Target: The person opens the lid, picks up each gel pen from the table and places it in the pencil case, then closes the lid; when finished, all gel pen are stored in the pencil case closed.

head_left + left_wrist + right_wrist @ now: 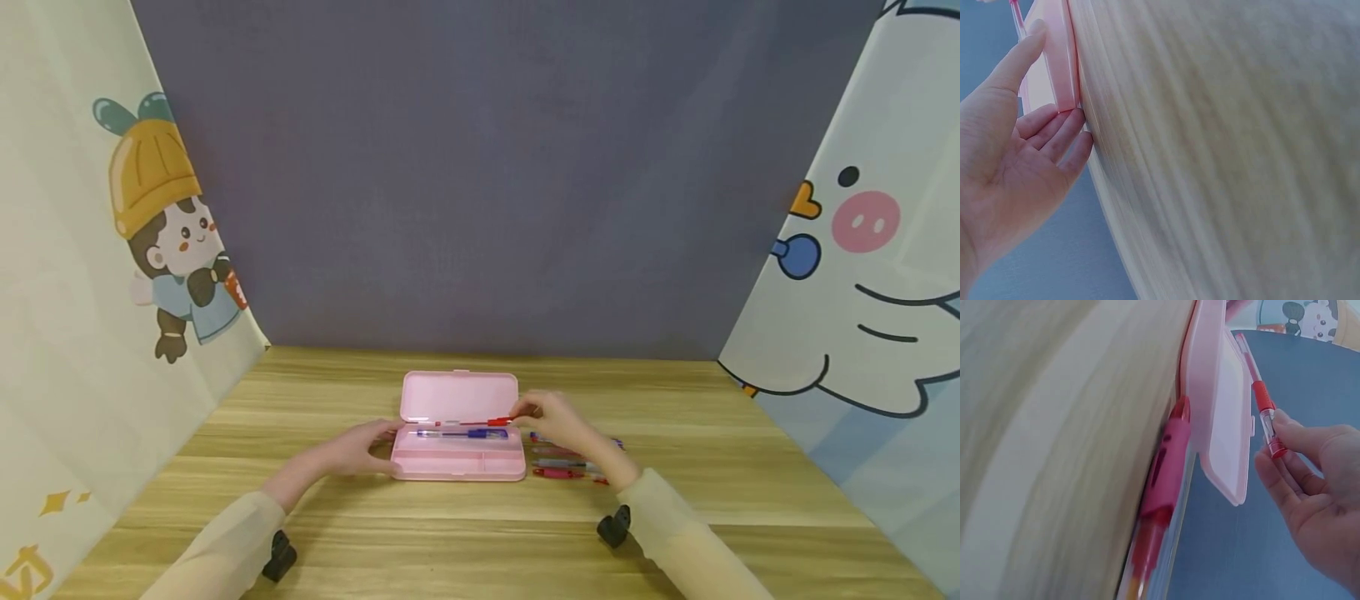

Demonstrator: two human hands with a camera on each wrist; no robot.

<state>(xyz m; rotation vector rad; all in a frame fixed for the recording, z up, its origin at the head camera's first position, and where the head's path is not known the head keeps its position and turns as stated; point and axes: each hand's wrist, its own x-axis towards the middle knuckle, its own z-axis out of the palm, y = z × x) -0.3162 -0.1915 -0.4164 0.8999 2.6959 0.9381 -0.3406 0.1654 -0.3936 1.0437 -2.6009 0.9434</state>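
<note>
A pink pencil case (458,465) lies on the table with its lid (459,396) raised at the back. Inside, a blue pen (465,433) lies lengthwise in the long rear compartment. My left hand (360,447) holds the case's left end, its thumb at the front corner and the fingers spread along the side, as the left wrist view also shows (1016,144). Over the case's right rear, my right hand (553,417) pinches a red pen (1263,397) near one end between thumb and fingers. The pen points left above the rear compartment.
Right of the case, several pens lie side by side, partly under my right forearm; a thick red pen (558,473) is nearest the front. The wooden table (450,542) meets a dark grey backdrop (480,183) behind, with cartoon-printed cloths on both sides.
</note>
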